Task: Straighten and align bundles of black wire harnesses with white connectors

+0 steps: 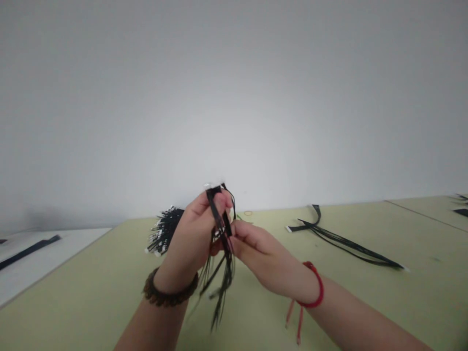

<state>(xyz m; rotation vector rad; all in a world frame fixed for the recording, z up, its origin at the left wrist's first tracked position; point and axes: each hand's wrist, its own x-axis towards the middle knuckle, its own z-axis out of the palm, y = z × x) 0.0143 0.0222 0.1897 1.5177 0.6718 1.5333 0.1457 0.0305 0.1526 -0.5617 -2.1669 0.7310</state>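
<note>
My left hand (192, 241) and my right hand (256, 246) meet above the pale green table (365, 302), both closed on a small bundle of thin black wires (221, 263). The left hand's fingers pinch the bundle's upper end, where small white connectors show. My right hand grips the wires just below that, fingers curled round them. The loose wire ends hang down between my wrists. A brown bead bracelet sits on the left wrist, a red string on the right.
A large fan-shaped bunch of black wires with white tips (164, 231) lies on the table behind my left hand. Another black wire bundle (347, 241) lies stretched out at the right. A small orange rubber band (248, 213) lies near the table's far edge. A white surface (29, 263) adjoins at left.
</note>
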